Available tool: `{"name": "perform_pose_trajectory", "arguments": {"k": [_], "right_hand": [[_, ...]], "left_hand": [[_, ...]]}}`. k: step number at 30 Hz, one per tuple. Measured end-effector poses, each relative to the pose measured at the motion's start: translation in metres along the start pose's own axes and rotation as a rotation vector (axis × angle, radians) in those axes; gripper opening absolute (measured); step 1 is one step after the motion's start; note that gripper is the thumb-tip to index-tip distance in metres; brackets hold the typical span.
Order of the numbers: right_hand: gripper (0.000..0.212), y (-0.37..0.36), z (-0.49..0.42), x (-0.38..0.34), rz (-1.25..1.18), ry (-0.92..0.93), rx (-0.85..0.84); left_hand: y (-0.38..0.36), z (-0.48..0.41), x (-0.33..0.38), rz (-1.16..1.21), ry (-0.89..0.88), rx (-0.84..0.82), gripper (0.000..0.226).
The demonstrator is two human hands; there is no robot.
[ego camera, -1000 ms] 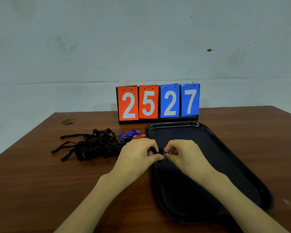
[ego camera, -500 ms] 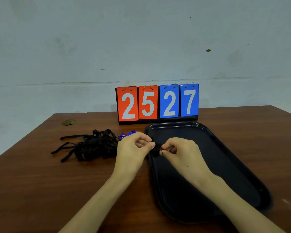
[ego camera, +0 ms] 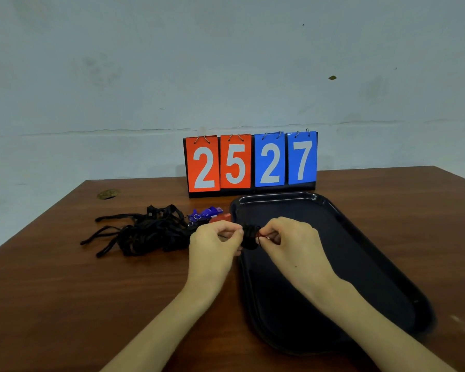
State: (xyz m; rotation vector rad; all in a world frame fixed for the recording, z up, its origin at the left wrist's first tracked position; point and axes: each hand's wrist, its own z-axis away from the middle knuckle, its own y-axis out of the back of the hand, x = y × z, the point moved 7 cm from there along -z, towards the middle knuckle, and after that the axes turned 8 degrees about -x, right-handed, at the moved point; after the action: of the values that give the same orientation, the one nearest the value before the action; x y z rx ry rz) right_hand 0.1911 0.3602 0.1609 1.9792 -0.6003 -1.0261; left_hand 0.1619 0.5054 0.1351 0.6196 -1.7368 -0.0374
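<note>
both hands, left (ego camera: 212, 245), right (ego camera: 293, 244), pinch black whistle (ego camera: 250, 237), perhaps, over tray (ego camera: 346, 264) left rim

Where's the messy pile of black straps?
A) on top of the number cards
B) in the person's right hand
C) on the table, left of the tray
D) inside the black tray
C: the pile of black straps lies on the wooden table, to the left of the tray.
</note>
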Motion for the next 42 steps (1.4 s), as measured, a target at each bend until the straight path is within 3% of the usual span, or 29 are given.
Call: {"name": "perform_pose_trajectory", "arguments": {"k": [3, 8, 15, 23, 31, 38, 42], "right_hand": [[0.010, -0.001, 0.000, -0.001, 0.006, 0.014, -0.008], [0.007, 0.003, 0.001, -0.004, -0.009, 0.047, 0.040], [0.003, 0.002, 0.004, -0.007, 0.031, 0.110, 0.065], [0.015, -0.001, 0.007, -0.012, 0.063, 0.219, 0.141], [0.013, -0.001, 0.005, -0.008, 0.049, 0.213, 0.126], [0.016, 0.000, 0.005, -0.008, 0.039, 0.178, 0.173], [0.016, 0.000, 0.006, -0.009, 0.036, 0.174, 0.185]], "left_hand": [[-0.001, 0.003, 0.010, -0.202, -0.102, 0.009, 0.011], [0.005, 0.001, 0.005, -0.013, -0.048, 0.049, 0.014], [0.001, 0.003, 0.012, -0.202, -0.152, 0.050, 0.013], [-0.001, -0.002, 0.006, -0.114, -0.030, -0.046, 0.017], [-0.002, -0.010, 0.002, 0.138, 0.080, -0.245, 0.004], [0.001, -0.001, 0.001, 0.233, 0.022, -0.033, 0.009], [0.000, 0.006, 0.012, 0.022, -0.131, 0.049, 0.014]]}}
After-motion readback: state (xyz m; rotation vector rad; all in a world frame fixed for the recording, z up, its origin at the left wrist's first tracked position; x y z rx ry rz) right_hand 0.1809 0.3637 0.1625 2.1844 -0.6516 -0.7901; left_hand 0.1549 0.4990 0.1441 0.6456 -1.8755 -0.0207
